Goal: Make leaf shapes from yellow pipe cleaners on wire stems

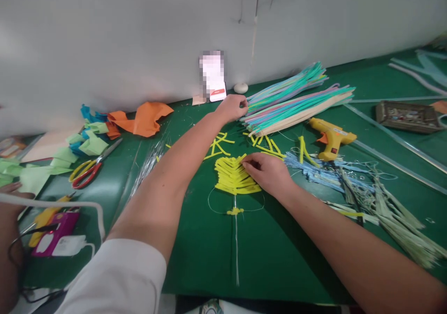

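My left hand [233, 106] reaches far across the green table [202, 253] and its fingers are closed on the near ends of a pile of long pastel pipe cleaners [296, 101]. My right hand [267, 170] rests on a yellow leaf-shaped bundle of bent pipe cleaners [233, 177], fingers pinched on its right side. A thin wire stem [236, 244] runs from the bundle toward me. Loose yellow pieces [219, 146] lie between the two hands.
A yellow glue gun [331, 138] lies right of the pile, with blue and pale strands [366, 188] beside it. Scissors [91, 167] and coloured paper scraps [139, 117] lie at left. A tray [407, 116] sits far right. Another person's hand [14, 189] shows at the left edge.
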`<action>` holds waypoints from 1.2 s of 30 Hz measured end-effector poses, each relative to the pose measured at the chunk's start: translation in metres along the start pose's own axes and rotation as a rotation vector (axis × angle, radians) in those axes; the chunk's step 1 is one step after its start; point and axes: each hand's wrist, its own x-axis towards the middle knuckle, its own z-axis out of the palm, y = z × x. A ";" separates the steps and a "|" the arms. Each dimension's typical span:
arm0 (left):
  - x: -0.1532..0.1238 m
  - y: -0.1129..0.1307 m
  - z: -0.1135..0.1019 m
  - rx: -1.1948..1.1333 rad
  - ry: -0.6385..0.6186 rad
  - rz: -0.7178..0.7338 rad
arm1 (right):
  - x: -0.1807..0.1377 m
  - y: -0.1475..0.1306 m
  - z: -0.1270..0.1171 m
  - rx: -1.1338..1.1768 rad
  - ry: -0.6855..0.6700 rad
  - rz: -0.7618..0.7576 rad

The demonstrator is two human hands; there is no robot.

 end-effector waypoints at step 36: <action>0.003 0.000 -0.003 -0.244 -0.006 -0.289 | 0.000 0.001 0.000 0.014 -0.011 -0.013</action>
